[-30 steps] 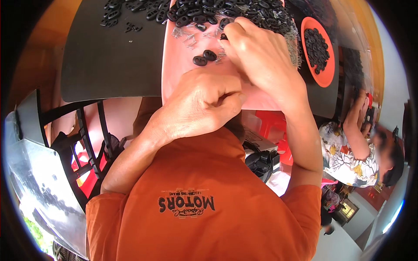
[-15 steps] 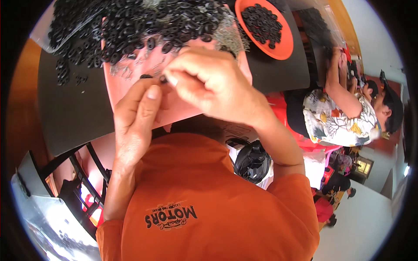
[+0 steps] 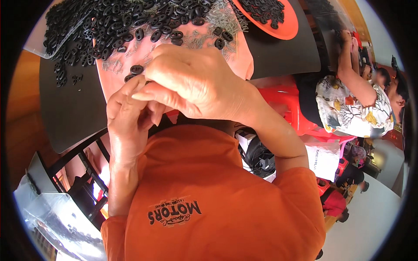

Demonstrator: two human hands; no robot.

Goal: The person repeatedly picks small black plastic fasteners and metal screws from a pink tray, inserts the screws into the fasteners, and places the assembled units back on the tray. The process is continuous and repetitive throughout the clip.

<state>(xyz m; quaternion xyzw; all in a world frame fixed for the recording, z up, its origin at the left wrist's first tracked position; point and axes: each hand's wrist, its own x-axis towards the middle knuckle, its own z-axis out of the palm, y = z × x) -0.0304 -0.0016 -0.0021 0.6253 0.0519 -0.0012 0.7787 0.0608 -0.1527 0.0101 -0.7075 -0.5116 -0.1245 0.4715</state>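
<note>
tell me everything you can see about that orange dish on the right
The orange dish looks like smooth plastic, shallow and rounded, partly cut off by the picture's upper edge. Many small black pieces lie in it, leaving a bare band along the near right side. It stands on the dark tabletop, to the right of the pink surface.
</note>
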